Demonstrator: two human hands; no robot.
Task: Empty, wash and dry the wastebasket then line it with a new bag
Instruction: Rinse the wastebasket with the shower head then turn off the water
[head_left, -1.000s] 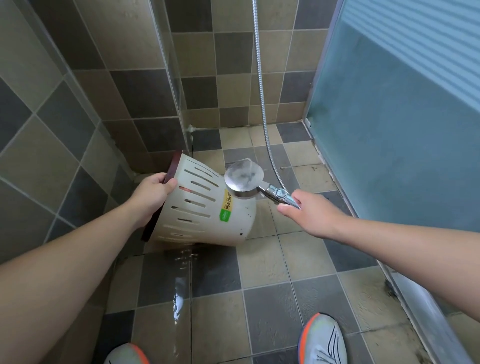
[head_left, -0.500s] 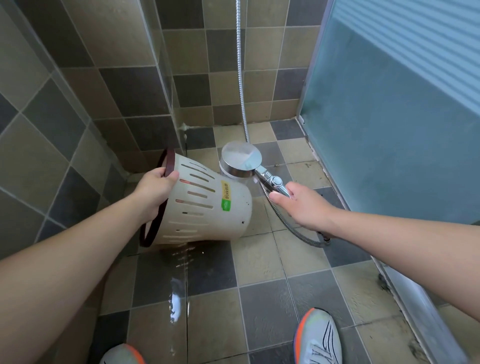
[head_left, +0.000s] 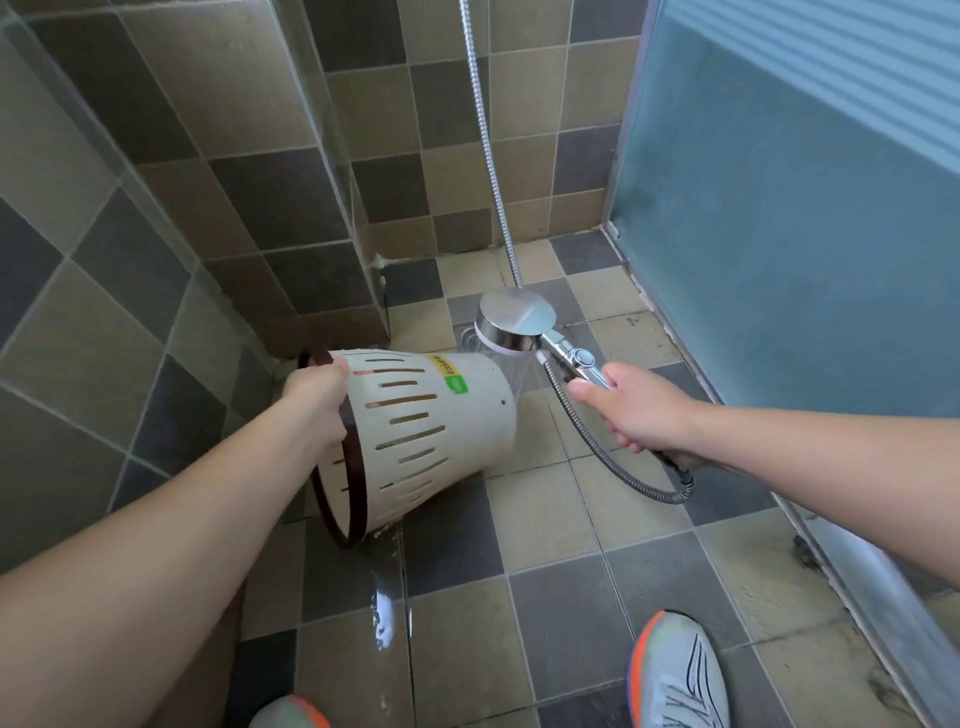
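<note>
A tiled shower floor (head_left: 561, 519), wet in a streak toward the camera, carries the scene, with a frosted glass door (head_left: 779, 260) closing the right side. Over it a person tips a cream slotted wastebasket (head_left: 431, 436) on its side, its long axis running from the dark-rimmed mouth at left to the closed base at right, the lower rim close to or resting on the tiles. The left hand (head_left: 317, 400) grips the upper rim, fingers hooked over the dark band. The right hand (head_left: 639, 410) is wrapped around the handle of a chrome shower head (head_left: 514, 322), its metal hose (head_left: 618, 467) looping beneath the wrist. The head sits just beyond the basket's base, spray face angled down, and a thin sheet of water appears to fall past the base edge. The basket's opening faces away from the shower head, toward the left wall, so the right hand is nearer the base and the left nearer the mouth. Rinsing the inside would likely call for turning the mouth toward the spray or carrying the head round to it.
</note>
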